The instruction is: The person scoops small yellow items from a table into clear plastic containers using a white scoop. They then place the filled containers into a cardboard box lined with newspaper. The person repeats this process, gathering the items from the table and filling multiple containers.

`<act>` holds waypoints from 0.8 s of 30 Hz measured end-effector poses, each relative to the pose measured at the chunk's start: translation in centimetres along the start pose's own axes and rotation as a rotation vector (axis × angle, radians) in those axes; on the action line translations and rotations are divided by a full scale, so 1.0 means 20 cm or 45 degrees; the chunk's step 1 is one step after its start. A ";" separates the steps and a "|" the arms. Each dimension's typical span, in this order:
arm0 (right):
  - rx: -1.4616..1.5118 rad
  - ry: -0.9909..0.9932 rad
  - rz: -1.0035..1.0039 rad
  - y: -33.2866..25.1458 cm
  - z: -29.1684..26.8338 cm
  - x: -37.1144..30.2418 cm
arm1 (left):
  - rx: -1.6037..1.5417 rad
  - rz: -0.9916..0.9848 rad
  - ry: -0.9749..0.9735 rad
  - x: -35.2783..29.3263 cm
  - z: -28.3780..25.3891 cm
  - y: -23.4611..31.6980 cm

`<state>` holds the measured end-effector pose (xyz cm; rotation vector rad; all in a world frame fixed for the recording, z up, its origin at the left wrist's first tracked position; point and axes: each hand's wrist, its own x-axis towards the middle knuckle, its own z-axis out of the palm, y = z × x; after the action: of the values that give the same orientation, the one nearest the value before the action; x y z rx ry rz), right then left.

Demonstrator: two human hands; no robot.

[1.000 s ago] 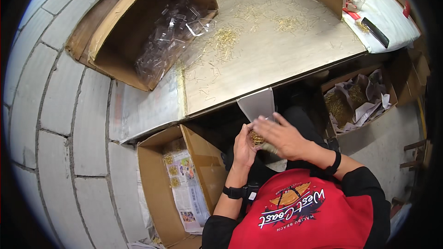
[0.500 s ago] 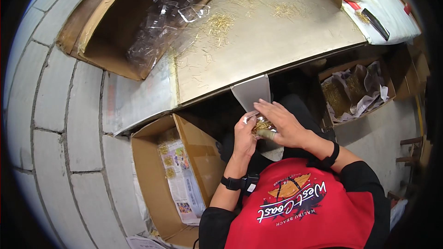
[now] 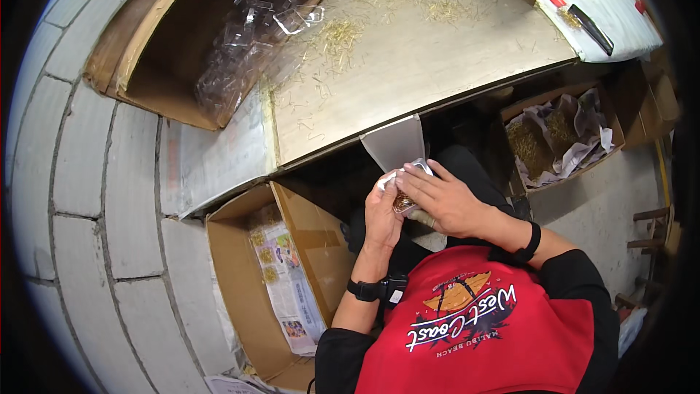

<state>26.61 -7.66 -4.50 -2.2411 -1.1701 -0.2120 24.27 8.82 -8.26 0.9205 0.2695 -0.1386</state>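
1. Left hand (image 3: 384, 220) and right hand (image 3: 448, 208) grasp a small, angular, clear plastic box (image 3: 402, 203) of gold metal pieces.
2. It's just off the near edge of the smooth pale counter (image 3: 474, 58).
3. Mostly open surface right of a brown cardboard carton (image 3: 179, 55).

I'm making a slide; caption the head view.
Left hand grips a clear plastic box of golden pieces, right hand across it, near a pale tabletop.
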 end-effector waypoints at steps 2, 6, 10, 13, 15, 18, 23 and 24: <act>-0.120 -0.077 -0.028 0.00 0.03 -0.03 | -0.044 0.011 -0.009 0.00 -0.01 -0.01; -0.234 -0.097 -0.004 -0.02 0.05 -0.01 | -0.098 0.008 -0.004 -0.01 0.01 0.00; -0.096 -0.075 0.006 0.00 0.05 0.04 | -0.061 0.108 0.030 0.01 0.03 0.00; 0.439 0.106 0.061 0.04 0.01 0.03 | -0.089 0.093 -0.003 -0.01 0.03 0.04; 0.356 0.095 0.056 0.05 -0.03 0.03 | -0.096 0.074 -0.030 -0.02 0.01 0.07; -0.021 -0.059 -0.018 0.03 -0.03 0.02 | -0.008 0.097 -0.023 -0.01 -0.01 0.07; 0.236 0.146 0.131 0.07 -0.11 0.04 | -0.014 0.020 -0.062 -0.01 0.01 0.13; 0.258 0.211 0.149 0.08 -0.12 0.05 | 0.003 0.010 -0.059 -0.01 0.02 0.15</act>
<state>28.79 -9.12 -2.86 -2.0641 -0.9276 -0.2175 24.77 10.31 -5.66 0.9191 0.2228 -0.1531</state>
